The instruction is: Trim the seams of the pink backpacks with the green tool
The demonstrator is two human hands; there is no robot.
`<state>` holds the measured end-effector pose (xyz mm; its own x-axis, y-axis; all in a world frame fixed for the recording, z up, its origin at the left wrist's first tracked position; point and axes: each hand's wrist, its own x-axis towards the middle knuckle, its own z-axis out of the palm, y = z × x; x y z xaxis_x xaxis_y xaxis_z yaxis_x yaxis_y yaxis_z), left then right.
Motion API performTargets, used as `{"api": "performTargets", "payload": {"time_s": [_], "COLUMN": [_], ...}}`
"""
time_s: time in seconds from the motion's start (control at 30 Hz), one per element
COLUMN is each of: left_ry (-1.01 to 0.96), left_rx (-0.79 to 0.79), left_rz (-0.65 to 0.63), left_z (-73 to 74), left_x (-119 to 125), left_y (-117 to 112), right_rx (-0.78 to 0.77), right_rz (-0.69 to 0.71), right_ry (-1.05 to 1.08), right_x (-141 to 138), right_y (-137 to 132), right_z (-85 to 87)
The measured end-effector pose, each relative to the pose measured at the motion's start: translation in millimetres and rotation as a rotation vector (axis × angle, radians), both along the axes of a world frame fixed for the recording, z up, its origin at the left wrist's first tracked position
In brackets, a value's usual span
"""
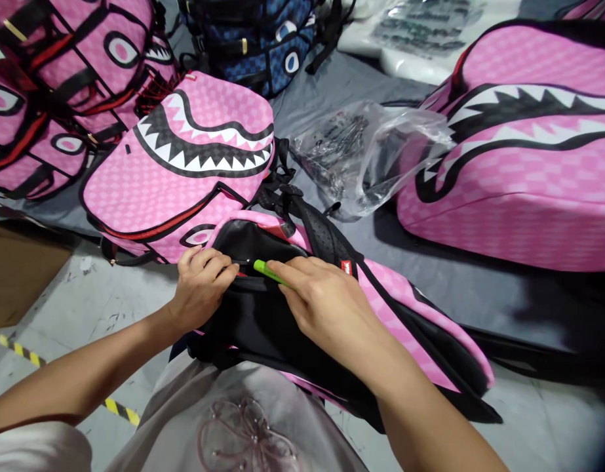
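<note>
A pink checkered backpack lies back-side up across my lap, its black padded back panel facing me. My left hand is closed, pinching the black fabric near the top edge of the panel. My right hand is closed around a small lime-green tool, whose tip points at the spot my left fingers pinch. The two hands nearly touch there. Black shoulder straps run up from the bag.
A pink shark-mouth backpack lies just beyond, a larger one at right. More pink bags pile at the left, a blue one at the back. A crumpled clear plastic bag lies between. Concrete floor with yellow-black tape below left.
</note>
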<state>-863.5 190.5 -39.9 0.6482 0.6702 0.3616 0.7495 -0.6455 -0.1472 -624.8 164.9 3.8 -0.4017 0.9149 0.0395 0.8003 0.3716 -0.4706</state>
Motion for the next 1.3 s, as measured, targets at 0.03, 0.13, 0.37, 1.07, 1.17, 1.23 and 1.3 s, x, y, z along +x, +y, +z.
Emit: {"api": "performTargets", "payload": {"time_s": [0.03, 0.13, 0.37, 1.07, 1.17, 1.23, 1.3], "left_ry": [0.000, -0.002, -0.028, -0.207, -0.231, -0.245, -0.249], "left_rx": [-0.003, -0.024, -0.063, -0.145, -0.130, -0.133, -0.117], "left_rz": [-0.001, 0.009, -0.029, -0.074, -0.091, -0.098, -0.076], "left_z": [-0.6, -3.7, -4.7, -8.4, -12.1, -11.1, -6.4], "left_x": [-0.7, -3.5, -8.0, -3.8, -5.7, -5.5, -0.3], "left_y": [-0.1, 0.0, 1.1, 10.9, 12.1, 10.5, 4.9], "right_rx": [-0.015, -0.044, -0.069, 0.030, 0.119, 0.127, 0.064], "right_rz": [0.009, 0.061, -0.001, -0.826, -0.856, -0.781, -0.711], "right_ry": [-0.031, -0.075, -0.226, 1.163, 0.525, 0.024, -0.206], "right_x": [-2.4, -13.2, -17.6, 121.4, 128.4, 134.8, 140.0], "right_y": [3.1, 11.9, 12.5, 47.8, 97.4, 132.2, 161.6], "right_z": [2.5, 7.3, 16.6, -26.2, -41.3, -50.2, -60.4]}}
